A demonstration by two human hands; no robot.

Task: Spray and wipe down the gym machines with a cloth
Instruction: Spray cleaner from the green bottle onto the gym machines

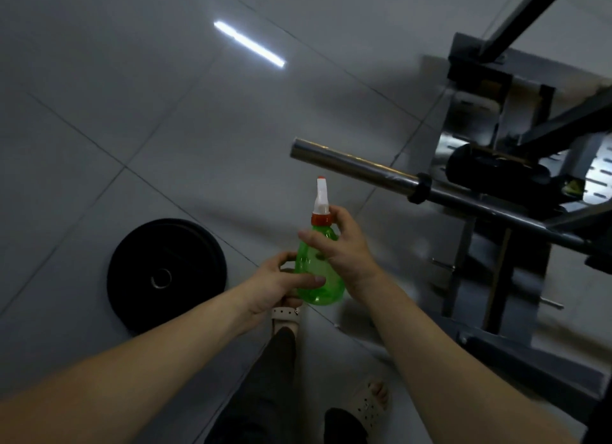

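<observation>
You grip the green spray bottle [328, 293] near the machine's chrome bar [354, 167], right hand [346, 248] curled round its neck, left hand [276, 286] clasping its base; spraying and wiping seem not yet begun, no cloth visible.

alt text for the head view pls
Two hands hold a green spray bottle over a tiled floor, the right hand near its neck, the left hand below. The steel bar of a gym machine juts in from the right; a black weight plate lies left.
</observation>
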